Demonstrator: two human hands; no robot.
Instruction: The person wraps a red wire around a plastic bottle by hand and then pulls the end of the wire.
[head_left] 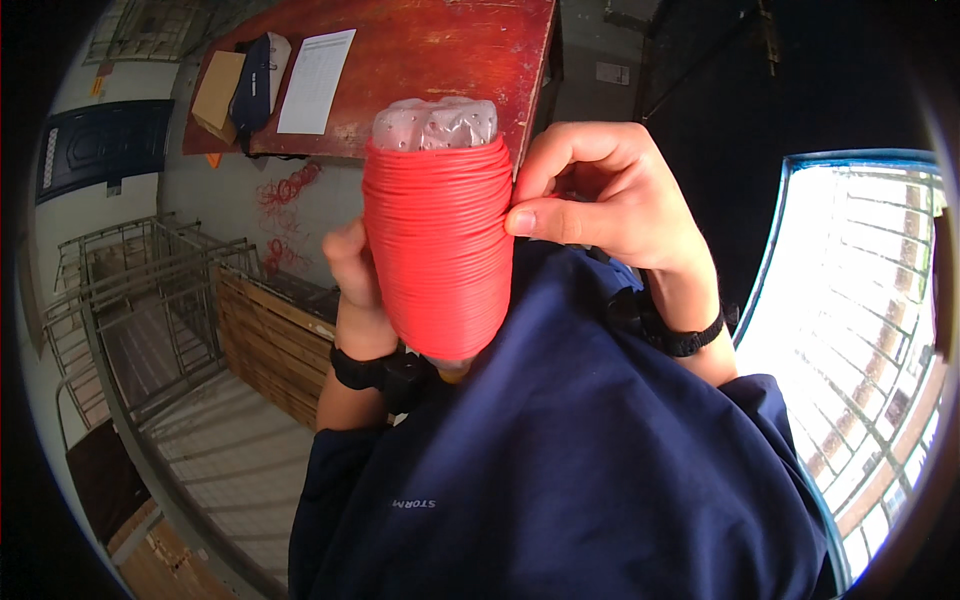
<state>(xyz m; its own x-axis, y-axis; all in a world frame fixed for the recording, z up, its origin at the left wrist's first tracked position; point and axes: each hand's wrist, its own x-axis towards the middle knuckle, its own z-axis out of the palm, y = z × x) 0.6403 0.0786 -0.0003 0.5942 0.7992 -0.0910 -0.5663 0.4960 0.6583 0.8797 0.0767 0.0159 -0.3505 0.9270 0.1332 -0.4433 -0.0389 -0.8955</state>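
I hold a clear plastic bottle (435,120) upright in front of me, its bumpy base at the top and a yellow cap low down, partly hidden. Red cord (437,245) is wound closely round most of its length. My left hand (355,290) grips the bottle from the left, with most fingers hidden behind it. At the bottle's upper right edge, my right hand (590,200) has thumb and index finger closed on the red cord, the other fingers curled.
A worn red table (455,45) bears a paper sheet (315,80), a cardboard box (218,95) and a dark bag (255,80). Tangled red cord (285,200) hangs below it. Metal frames (150,330) and a wooden slatted panel (265,340) stand at left; a bright barred window (850,350) is at right.
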